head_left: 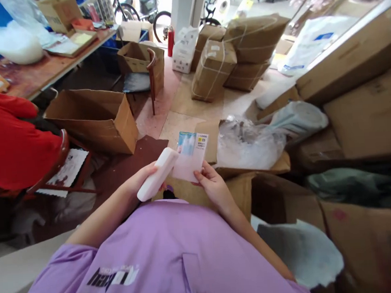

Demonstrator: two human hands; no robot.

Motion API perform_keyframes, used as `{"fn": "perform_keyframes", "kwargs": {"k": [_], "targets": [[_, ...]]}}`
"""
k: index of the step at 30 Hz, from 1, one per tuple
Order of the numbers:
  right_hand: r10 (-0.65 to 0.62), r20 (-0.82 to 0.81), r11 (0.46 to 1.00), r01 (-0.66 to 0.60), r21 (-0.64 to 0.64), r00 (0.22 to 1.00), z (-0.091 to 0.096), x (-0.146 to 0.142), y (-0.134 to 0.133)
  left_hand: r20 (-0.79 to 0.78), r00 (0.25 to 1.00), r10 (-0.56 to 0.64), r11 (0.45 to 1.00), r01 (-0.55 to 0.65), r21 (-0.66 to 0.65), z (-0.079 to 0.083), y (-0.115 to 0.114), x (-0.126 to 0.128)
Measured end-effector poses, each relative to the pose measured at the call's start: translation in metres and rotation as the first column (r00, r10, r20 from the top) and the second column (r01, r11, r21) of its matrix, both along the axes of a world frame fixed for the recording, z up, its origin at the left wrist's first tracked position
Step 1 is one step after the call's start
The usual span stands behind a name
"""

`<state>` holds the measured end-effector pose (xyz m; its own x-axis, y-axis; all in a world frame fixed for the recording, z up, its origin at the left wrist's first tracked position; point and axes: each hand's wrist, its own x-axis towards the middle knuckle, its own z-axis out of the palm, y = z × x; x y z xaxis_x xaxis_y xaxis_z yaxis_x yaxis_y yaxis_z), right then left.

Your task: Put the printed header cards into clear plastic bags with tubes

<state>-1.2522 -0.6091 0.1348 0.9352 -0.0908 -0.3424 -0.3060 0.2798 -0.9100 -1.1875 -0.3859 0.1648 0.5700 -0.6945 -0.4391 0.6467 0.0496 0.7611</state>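
My left hand (142, 178) is closed around a smooth, white, oblong object (157, 175) with rounded edges; its kind does not show. The object slants up toward the right, in front of my body. In my right hand (213, 184), the thumb and fingers pinch the lower right edge of a flat printed packet (189, 152). A blue picture of pale bottle-like shapes and small dark print fill its upper part, while the lower part is plain whitish. The white object's upper end overlaps the packet's left edge; whether they touch, I cannot tell.
An open cardboard box (91, 126) stands to the left, near a person's red sleeve (16, 139) and a wooden chair. Ahead are strapped cartons (214, 70). Clear plastic wrapping (248, 143) lies in a carton at right, with large boxes (369, 113) stacked beyond.
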Motion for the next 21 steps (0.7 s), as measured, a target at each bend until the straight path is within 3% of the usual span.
{"fn": "perform_keyframes", "kwargs": {"k": [4, 8, 13, 16, 18, 21], "targets": [[0.047, 0.026, 0.995, -0.044, -0.086, 0.999, -0.002, 0.124, -0.013, -0.095, 0.993, 0.069, 0.994, -0.077, -0.080, -0.005, 0.001, 0.099], [0.028, -0.024, 0.999, -0.029, -0.043, 0.999, -0.012, 0.242, -0.004, -0.092, 0.981, 0.172, 0.978, -0.182, -0.105, -0.010, 0.012, 0.194], [0.116, -0.083, 0.993, -0.114, 0.022, 0.990, -0.028, 0.395, 0.006, -0.102, 0.978, 0.184, 0.973, -0.196, -0.123, -0.027, 0.024, 0.335], [-0.005, -0.089, 1.000, 0.007, 0.027, 0.996, -0.035, 0.479, -0.001, -0.160, 0.956, 0.246, 0.961, -0.262, -0.088, -0.035, 0.030, 0.420], [-0.125, -0.082, 0.992, 0.125, -0.001, 0.989, -0.040, 0.526, -0.011, -0.203, 0.904, 0.377, 0.921, -0.390, -0.023, -0.039, 0.034, 0.471], [-0.201, -0.097, 0.979, 0.196, -0.063, 0.975, -0.054, 0.582, -0.030, -0.295, 0.755, 0.586, 0.801, -0.594, 0.071, -0.044, 0.044, 0.535]]}}
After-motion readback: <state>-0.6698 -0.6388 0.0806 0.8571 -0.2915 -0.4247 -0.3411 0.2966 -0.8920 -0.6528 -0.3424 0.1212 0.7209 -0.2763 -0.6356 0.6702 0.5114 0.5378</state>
